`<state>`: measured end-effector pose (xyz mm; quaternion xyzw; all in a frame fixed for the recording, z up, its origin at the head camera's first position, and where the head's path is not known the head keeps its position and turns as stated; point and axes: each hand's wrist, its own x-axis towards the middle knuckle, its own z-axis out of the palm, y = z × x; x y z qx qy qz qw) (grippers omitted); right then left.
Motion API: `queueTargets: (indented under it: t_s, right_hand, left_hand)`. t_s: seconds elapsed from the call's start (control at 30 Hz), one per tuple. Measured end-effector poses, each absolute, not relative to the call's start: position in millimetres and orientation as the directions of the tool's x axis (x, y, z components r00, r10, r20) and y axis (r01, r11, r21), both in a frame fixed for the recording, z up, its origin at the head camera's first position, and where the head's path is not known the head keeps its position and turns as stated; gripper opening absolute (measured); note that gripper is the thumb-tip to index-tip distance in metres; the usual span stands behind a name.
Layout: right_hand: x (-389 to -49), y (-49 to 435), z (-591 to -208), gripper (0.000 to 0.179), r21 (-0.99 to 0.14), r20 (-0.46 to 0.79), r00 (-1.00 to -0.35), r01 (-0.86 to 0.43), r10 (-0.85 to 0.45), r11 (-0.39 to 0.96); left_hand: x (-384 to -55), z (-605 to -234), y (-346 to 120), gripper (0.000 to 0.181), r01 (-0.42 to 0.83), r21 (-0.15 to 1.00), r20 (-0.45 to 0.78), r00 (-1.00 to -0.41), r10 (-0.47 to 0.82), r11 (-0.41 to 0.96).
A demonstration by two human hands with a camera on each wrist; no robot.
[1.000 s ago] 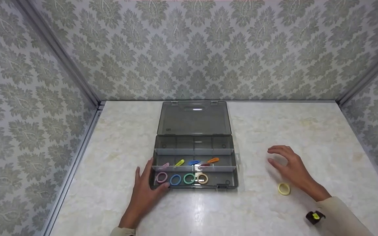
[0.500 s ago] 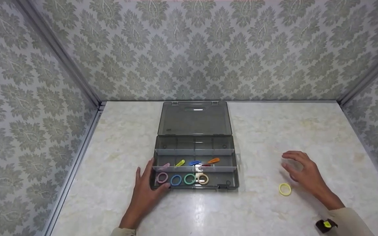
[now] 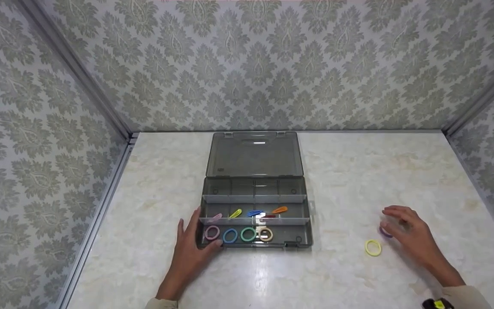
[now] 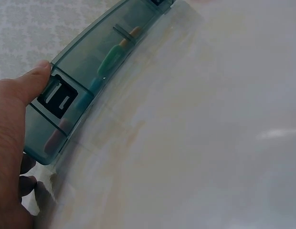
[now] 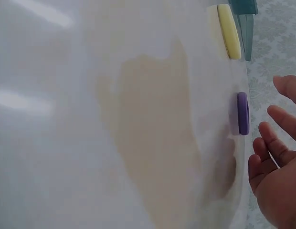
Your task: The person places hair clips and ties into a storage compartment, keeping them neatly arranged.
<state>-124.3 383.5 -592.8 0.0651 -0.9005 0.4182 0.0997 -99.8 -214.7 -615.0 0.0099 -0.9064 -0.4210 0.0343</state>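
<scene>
A smoky translucent divided storage box (image 3: 308, 234) lies with its lid (image 3: 253, 159) folded back. My left hand (image 3: 189, 255) grips its front left corner, thumb on the front wall, as the left wrist view also shows. Pink, blue, green (image 3: 248, 234) and cream ring-shaped hair ties lie in the front compartment. Over a purple hair tie (image 5: 243, 113) on the table hovers my right hand (image 3: 416, 240), fingers loosely bent and apart from it in the right wrist view. Closer to the front lies a yellow hair tie (image 3: 373, 248). The hand partly hides the purple one in the head view.
Several coloured snap hair clips, an orange one (image 3: 279, 210) among them, lie in the middle compartment. Clear dividers (image 3: 253, 198) separate the rows. Patterned walls (image 3: 257, 64) enclose the marbled table (image 3: 157, 171) at the back and sides.
My right hand has moved right and toward the front edge, past the yellow hair tie. The purple hair tie now shows beneath it. My left hand stays on the box.
</scene>
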Motion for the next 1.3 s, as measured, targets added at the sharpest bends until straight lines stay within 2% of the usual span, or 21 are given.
queueTargets:
  t_s: [0.27, 0.5, 0.83, 1.3]
  right_hand:
    - [-112, 395, -601, 0.039, -0.726, 0.179, -0.983, -0.103, 0.041, 0.68]
    - [-108, 398, -610, 0.039, -0.687, 0.288, -0.958, -0.207, 0.0, 0.697]
    - [-105, 396, -621, 0.041, -0.654, 0.355, -0.934, -0.278, -0.039, 0.703]
    - [-107, 392, -620, 0.035, -0.648, 0.363, -0.932, -0.262, -0.012, 0.715]
  left_hand:
    - [-101, -616, -215, 0.112, 0.008, 0.774, 0.051, -0.997, -0.049, 0.633]
    - [-100, -615, -215, 0.112, -0.013, 0.775, 0.028, -0.998, -0.054, 0.632]
    - [-101, -616, -213, 0.111, -0.052, 0.744, -0.008, -0.998, -0.069, 0.667]
    - [-105, -614, -216, 0.11, -0.029, 0.764, 0.002, -0.999, -0.048, 0.645]
